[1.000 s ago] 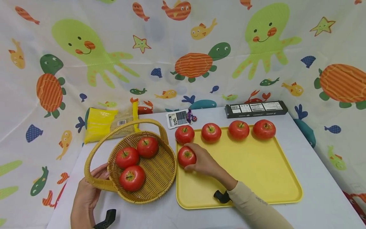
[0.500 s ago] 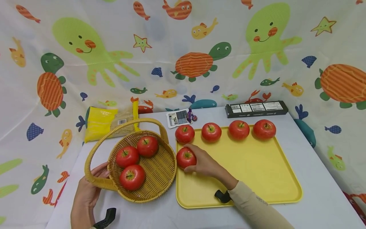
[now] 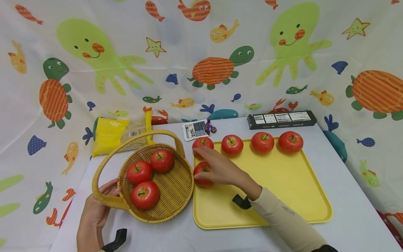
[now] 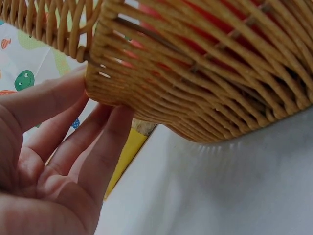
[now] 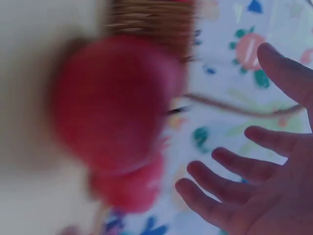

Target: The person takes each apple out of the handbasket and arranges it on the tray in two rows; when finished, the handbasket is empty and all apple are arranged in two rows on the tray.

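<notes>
In the head view my left hand [image 3: 97,206] holds the left side of a round wicker basket [image 3: 176,189]. Its thumb and fingertips meet the woven edge in the left wrist view, below the handle. Inside the basket sit three red apples [image 3: 145,195]. My right hand [image 3: 225,169] is over the left end of a yellow tray [image 3: 270,189], fingers spread and holding nothing. Under it lies a red apple [image 3: 203,182] beside the basket, partly covered by the hand. The right wrist view has this apple [image 5: 112,103] blurred and apart from the open fingers.
Several more apples [image 3: 232,145] line the tray's far edge. Behind the tray lie a long black box [image 3: 282,120], a white printed packet [image 3: 196,130] and a small purple-wrapped sweet [image 3: 208,127]. A yellow bag [image 3: 111,136] stands behind the basket. A patterned cloth [image 3: 176,38] hangs behind.
The right hand has let go of the apple near the basket and lifted above it, its fingers now toward the apple behind. The apple had shifted slightly left. The left hand stays put.
</notes>
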The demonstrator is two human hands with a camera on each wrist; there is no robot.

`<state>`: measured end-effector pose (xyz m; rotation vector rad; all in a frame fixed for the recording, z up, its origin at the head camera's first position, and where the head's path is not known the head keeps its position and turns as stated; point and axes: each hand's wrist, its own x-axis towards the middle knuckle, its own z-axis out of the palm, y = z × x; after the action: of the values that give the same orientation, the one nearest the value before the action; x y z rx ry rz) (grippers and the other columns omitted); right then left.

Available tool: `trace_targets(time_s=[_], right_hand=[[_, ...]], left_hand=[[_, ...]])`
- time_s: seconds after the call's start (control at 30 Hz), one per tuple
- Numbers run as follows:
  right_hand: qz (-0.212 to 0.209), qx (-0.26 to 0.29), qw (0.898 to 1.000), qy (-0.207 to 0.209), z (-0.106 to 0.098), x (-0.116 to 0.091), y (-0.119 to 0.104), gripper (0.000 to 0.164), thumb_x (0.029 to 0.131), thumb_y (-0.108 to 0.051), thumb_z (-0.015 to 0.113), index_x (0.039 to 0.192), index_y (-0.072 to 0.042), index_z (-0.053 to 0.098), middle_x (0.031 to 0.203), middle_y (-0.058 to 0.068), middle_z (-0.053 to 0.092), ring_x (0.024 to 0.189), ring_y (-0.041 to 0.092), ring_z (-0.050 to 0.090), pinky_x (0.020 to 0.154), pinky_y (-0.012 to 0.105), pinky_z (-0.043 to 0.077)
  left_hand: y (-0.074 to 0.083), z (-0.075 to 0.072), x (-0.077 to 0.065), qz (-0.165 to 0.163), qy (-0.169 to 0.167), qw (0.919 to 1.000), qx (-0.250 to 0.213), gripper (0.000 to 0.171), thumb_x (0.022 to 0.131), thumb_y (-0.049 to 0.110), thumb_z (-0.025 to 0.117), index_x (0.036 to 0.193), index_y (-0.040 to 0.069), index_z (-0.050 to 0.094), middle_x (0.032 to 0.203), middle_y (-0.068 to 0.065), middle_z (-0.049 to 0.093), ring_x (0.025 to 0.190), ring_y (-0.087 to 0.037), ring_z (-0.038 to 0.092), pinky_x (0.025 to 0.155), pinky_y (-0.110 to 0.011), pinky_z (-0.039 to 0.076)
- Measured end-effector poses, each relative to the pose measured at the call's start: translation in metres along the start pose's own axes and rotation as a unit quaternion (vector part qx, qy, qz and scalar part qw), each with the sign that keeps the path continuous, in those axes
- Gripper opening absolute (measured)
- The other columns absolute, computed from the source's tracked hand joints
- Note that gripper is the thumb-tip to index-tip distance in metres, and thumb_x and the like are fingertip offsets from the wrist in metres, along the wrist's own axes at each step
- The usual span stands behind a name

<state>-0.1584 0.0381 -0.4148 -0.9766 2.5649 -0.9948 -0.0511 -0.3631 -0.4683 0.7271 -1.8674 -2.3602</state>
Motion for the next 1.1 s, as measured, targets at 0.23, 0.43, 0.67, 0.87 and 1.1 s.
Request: trace_targets(time_s=[0.23,0.43,0.67,0.87,1.1], right_hand=[[-0.058,-0.083,0.994,-0.042,-0.007,0.037,-0.061,0.078,0.091,-0.046,0.076,0.156,-0.019,0.042,0.143,0.006,0.056,0.126,0.020,0.057,0.098,0.037,0.053],[-0.097,-0.126,0.984,-0.079,0.008,0.059,-0.099,0.071,0.092,-0.046,0.074,0.152,-0.019,0.048,0.144,0.001,0.057,0.129,0.016,0.054,0.101,0.033,0.051],[-0.116,-0.113,0.964,-0.210,0.045,0.099,-0.102,0.069,0.091,-0.040,0.077,0.151,-0.020,0.050,0.138,-0.008,0.059,0.121,0.005,0.053,0.102,0.021,0.044],[-0.132,-0.100,0.946,-0.277,0.077,0.118,-0.092,0.065,0.089,-0.035,0.080,0.147,-0.021,0.054,0.136,-0.013,0.059,0.118,0.001,0.052,0.105,0.016,0.038],[-0.111,-0.115,0.936,-0.315,0.087,0.123,-0.093,0.076,0.085,-0.037,0.084,0.151,-0.026,0.049,0.141,-0.015,0.054,0.127,0.000,0.046,0.110,0.020,0.035]], left_hand=[[0.001,-0.001,-0.002,-0.001,0.010,0.9999,0.003,0.034,0.092,0.000,0.074,0.121,0.018,0.078,0.106,0.010,0.077,0.098,-0.005,0.070,0.080,-0.022,0.057],[0.002,0.000,-0.003,-0.006,0.015,0.9998,0.007,0.034,0.092,0.000,0.074,0.121,0.018,0.078,0.105,0.010,0.077,0.098,-0.005,0.070,0.080,-0.022,0.057],[0.001,-0.001,-0.004,-0.010,0.015,0.9998,0.005,0.033,0.092,0.000,0.073,0.119,0.020,0.079,0.105,0.011,0.077,0.097,-0.005,0.071,0.080,-0.022,0.057],[-0.001,0.000,-0.005,0.004,0.007,1.0000,0.004,0.033,0.093,-0.001,0.072,0.120,0.018,0.078,0.106,0.009,0.077,0.097,-0.006,0.071,0.080,-0.022,0.057],[-0.001,0.002,-0.004,0.004,0.013,0.9999,0.009,0.033,0.092,0.001,0.074,0.120,0.018,0.078,0.106,0.010,0.076,0.097,-0.006,0.071,0.079,-0.023,0.058]])
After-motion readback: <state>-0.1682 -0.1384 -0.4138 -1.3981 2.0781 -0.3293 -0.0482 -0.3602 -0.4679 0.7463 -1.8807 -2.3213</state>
